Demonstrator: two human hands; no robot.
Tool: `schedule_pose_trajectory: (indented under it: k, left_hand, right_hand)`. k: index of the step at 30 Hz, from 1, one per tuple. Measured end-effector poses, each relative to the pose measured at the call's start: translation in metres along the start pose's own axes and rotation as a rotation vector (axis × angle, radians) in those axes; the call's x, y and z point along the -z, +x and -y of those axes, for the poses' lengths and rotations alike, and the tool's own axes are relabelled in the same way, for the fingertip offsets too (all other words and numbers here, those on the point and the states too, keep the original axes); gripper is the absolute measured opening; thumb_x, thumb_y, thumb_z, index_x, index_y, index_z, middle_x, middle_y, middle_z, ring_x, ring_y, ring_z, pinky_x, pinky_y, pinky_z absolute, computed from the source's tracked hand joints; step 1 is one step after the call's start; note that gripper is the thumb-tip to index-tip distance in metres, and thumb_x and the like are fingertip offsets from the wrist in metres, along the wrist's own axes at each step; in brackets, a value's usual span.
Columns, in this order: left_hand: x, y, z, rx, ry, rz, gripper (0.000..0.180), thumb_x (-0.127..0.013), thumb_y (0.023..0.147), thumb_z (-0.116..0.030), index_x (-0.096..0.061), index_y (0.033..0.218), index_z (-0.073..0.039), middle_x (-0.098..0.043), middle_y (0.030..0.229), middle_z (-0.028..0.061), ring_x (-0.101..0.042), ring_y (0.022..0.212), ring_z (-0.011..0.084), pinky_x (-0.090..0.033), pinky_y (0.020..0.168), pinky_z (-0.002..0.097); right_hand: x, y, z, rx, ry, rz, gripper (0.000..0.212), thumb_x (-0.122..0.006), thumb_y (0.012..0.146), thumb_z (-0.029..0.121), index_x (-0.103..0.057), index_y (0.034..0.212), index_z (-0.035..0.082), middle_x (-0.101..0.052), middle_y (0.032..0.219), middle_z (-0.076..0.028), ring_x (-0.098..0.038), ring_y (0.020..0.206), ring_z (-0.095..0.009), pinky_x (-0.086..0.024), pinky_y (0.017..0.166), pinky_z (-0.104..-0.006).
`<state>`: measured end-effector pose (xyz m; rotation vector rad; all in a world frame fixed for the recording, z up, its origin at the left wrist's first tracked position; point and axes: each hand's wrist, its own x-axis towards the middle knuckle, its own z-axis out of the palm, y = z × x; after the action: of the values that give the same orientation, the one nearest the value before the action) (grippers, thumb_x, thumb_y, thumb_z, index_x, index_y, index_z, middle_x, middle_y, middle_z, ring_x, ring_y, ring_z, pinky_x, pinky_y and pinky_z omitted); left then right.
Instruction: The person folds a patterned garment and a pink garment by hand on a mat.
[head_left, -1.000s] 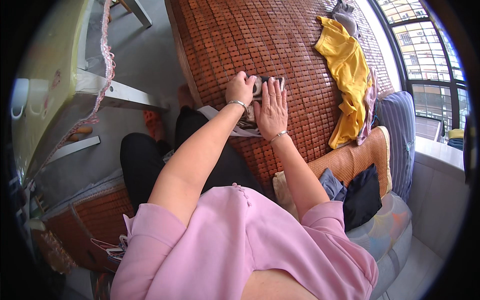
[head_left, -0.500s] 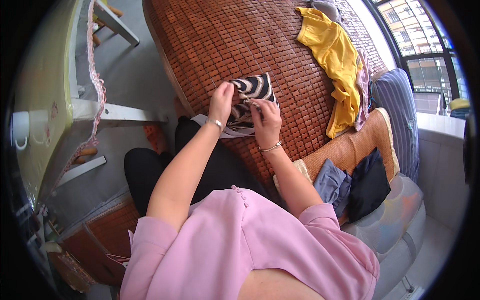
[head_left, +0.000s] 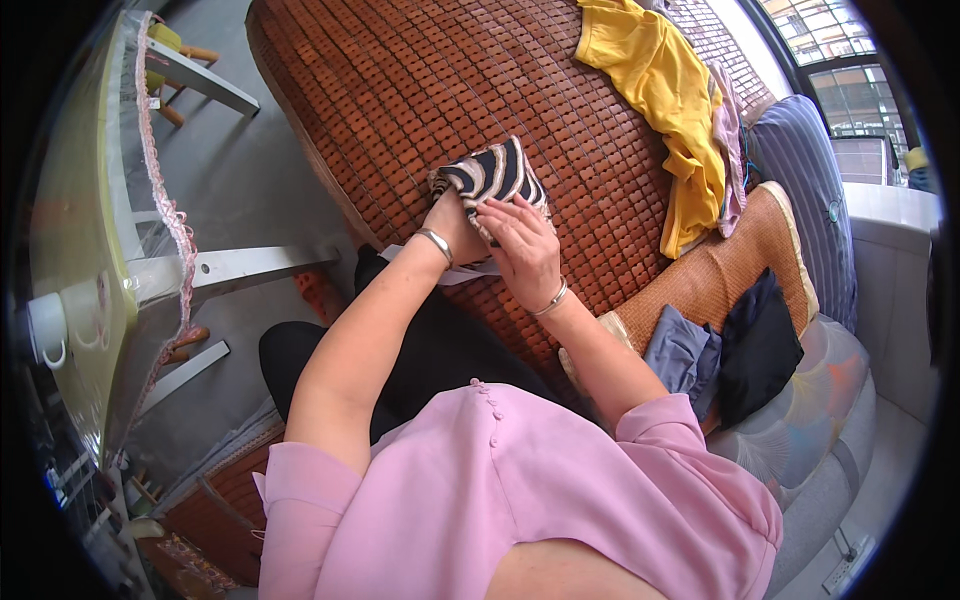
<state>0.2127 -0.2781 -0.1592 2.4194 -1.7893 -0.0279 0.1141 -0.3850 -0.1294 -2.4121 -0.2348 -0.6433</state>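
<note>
Right hand [head_left: 526, 252] has uncurled onto the striped cloth [head_left: 500, 176], fingers extended! Left hand [head_left: 455, 226], fingers hidden: can't tell its grip.

On striped bundle [head_left: 487, 175]: soft thin cloth, matt, creased. On tiled mat [head_left: 390, 90]: looks like wood or bamboo pieces, smooth, faintly glossy. On wrist bangles [head_left: 555, 300]: shines like polished metal. On yellow garment [head_left: 660, 100]: matt cloth, wrinkled. On pink blouse [head_left: 420, 500]: smooth cloth, low sheen. On woven pad [head_left: 735, 245]: rough, straw-like weave. Over table cover [head_left: 110, 390]: glossy, clear, plastic-looking. On floor [head_left: 215, 165]: smooth, mostly matt.
</note>
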Motion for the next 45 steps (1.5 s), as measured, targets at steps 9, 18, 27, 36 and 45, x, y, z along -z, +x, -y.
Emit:
schedule_pose_trajectory:
  k: [9,18,27,36,45]
  left_hand:
    - [-0.032,-0.023,-0.008,0.119,0.136,0.014,0.050,-0.044,0.088,-0.032,-0.046,0.133,-0.012,-0.040,0.142,0.0120,-0.033,0.133,0.0314,-0.021,0.110,0.0506]
    - [-0.009,-0.087,-0.045,0.387,-0.249,-0.185,0.060,-0.057,0.083,-0.038,-0.049,0.127,0.002,-0.041,0.137,0.0180,-0.034,0.131,0.0330,-0.023,0.109,0.0543]
    - [0.005,-0.104,-0.029,0.392,-0.628,-0.228,0.038,-0.061,0.079,-0.015,-0.057,0.114,-0.001,-0.051,0.125,0.0200,-0.047,0.118,0.0323,-0.038,0.101,0.0388]
    - [-0.013,-0.056,-0.031,1.163,-0.881,-0.414,0.045,-0.069,0.075,-0.046,-0.064,0.076,-0.002,-0.067,0.078,0.0173,-0.066,0.076,0.0321,-0.052,0.070,0.0400]
    - [-0.029,-0.061,-0.016,1.063,-1.162,-0.417,0.025,-0.065,0.083,-0.025,-0.062,0.078,0.000,-0.063,0.065,0.0093,-0.063,0.061,0.0205,-0.050,0.058,0.0321]
  right_hand:
    - [-0.018,-0.020,0.001,0.036,-0.006,0.081,0.040,-0.063,0.069,0.002,-0.061,0.109,0.004,-0.062,0.117,-0.008,-0.056,0.115,-0.024,-0.036,0.105,-0.0443]
    - [-0.028,-0.034,0.005,0.010,-0.095,0.111,0.046,-0.066,0.073,0.010,-0.058,0.118,0.006,-0.055,0.127,-0.010,-0.048,0.124,-0.026,-0.032,0.107,-0.0432]
    - [-0.018,-0.053,0.011,0.000,-0.163,0.430,0.063,-0.058,0.085,0.029,-0.037,0.139,0.005,-0.035,0.145,-0.011,-0.027,0.138,-0.024,-0.014,0.115,-0.0437]
    - [-0.019,-0.054,0.033,0.042,-0.152,0.415,0.050,-0.058,0.084,0.025,-0.049,0.128,0.005,-0.040,0.141,-0.011,-0.029,0.137,-0.025,-0.013,0.114,-0.0469]
    - [-0.031,0.024,-0.007,0.055,-0.399,0.306,0.048,-0.043,0.094,0.029,-0.041,0.137,0.009,-0.036,0.144,-0.012,-0.028,0.137,-0.025,-0.014,0.113,-0.0464]
